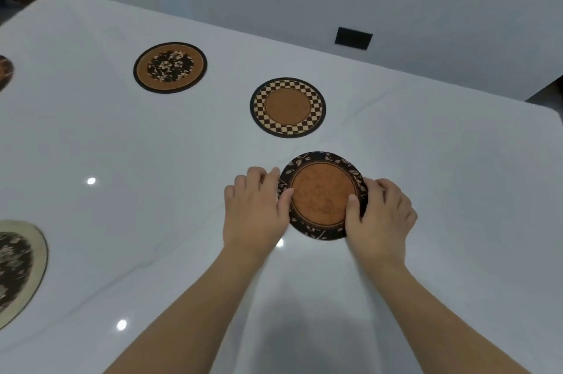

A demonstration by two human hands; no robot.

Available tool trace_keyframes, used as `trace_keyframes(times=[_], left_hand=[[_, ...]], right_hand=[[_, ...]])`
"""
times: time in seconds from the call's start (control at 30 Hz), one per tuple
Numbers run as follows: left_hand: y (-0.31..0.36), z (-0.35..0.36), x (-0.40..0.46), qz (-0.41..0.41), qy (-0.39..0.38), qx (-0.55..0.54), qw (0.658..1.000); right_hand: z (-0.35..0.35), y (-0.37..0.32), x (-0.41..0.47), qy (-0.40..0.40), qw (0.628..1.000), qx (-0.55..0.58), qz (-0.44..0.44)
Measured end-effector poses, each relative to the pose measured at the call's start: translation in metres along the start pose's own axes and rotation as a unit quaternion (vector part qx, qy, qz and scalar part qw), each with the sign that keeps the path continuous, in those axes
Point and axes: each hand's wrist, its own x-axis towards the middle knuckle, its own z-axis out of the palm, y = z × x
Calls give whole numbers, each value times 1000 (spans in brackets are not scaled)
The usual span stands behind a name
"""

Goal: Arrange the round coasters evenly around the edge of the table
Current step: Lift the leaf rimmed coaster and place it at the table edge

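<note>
A round coaster with a brown centre and a dark leaf-patterned border [323, 193] lies on the white table [152, 160]. My left hand [256, 209] grips its left edge, thumb on top. My right hand [377, 212] grips its right edge the same way. Beyond it lies a checker-bordered coaster [288, 107], and further left a coaster with a dark floral centre [170, 67]. A pale-rimmed coaster [18, 270] is cut off at the lower left. A sliver of another coaster [4, 72] shows at the left edge.
The table's far edge runs diagonally from upper left to right, with its rounded corner [548, 111] at the far right. Behind it is a white wall with a dark socket plate [353, 38]. Ceiling lights reflect on the glossy tabletop.
</note>
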Motion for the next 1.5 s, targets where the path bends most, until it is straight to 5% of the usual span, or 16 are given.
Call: trace_keyframes(times=[0.2,0.7,1.03,1.27,1.5], left_hand=[[1,-4,0,11,-17,-26,999],[7,-5,3,-4,-23,1,1000],[8,-10,5,-17,-22,-82,996],[40,-25,-20,-225,-33,-305,925],[19,-50,-88,-266,-27,-415,870]], right_hand=[[-10,-1,1,-2,991,130,-13],[-10,6,-1,-3,964,265,1],[-7,12,0,18,943,326,-56],[-32,8,-24,2,911,410,-52],[-84,-27,-78,-62,834,548,-22]])
